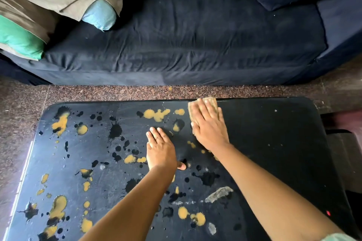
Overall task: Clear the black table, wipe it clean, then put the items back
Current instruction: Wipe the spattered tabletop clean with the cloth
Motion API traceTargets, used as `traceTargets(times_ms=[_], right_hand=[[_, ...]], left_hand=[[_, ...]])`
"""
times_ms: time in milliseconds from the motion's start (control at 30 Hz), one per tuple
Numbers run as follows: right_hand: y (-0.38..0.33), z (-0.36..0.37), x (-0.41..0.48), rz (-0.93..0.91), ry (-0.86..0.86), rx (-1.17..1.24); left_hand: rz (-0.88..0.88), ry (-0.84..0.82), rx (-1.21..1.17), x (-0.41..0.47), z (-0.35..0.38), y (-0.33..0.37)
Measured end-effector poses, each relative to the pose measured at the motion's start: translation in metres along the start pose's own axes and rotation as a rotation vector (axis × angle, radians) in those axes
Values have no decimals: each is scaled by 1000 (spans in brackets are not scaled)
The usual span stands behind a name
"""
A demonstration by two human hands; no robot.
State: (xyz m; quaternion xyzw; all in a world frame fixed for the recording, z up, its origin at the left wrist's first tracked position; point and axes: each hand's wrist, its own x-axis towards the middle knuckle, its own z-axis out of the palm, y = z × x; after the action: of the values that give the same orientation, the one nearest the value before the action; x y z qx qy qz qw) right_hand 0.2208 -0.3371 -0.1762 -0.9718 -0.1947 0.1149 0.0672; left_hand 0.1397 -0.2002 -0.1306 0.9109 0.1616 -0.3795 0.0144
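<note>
Black table [274, 143] is seen beneath both hands, with bare surface right of the fingers. Left hand [160, 148] is pressed flat, fingers straight, holding nothing. Right hand [209, 127] is laid flat, fingers extended, upon the tan cloth [212, 104] at the far edge.

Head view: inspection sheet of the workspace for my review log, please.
Surface: black table with yellow and black splotches across the left and middle, grey smear near the front; right part plainer.
Job's things: tan wiping pad at the far edge, under the right hand.
Clutter: nothing seen beyond a red speck.
Grippers: left hand flat on the table; right hand flat, pressing the pad.
Cables: nothing seen.
Surroundings: dark blue sofa with a green cushion and a light blue cushion; speckled floor.
</note>
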Motion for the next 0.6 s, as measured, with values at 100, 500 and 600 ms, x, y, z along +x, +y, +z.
traceTargets(times_ms=[100,500,600], right_hand=[[40,-6,-9,-239,-93,-92],[18,-4,-33,-202,-34,-119],[57,-13,-33,-83,30,-234]], left_hand=[[11,-3,-3,-1,0,-2],[0,-33,18,-2,-3,1],[9,-28,14,-2,-2,0]])
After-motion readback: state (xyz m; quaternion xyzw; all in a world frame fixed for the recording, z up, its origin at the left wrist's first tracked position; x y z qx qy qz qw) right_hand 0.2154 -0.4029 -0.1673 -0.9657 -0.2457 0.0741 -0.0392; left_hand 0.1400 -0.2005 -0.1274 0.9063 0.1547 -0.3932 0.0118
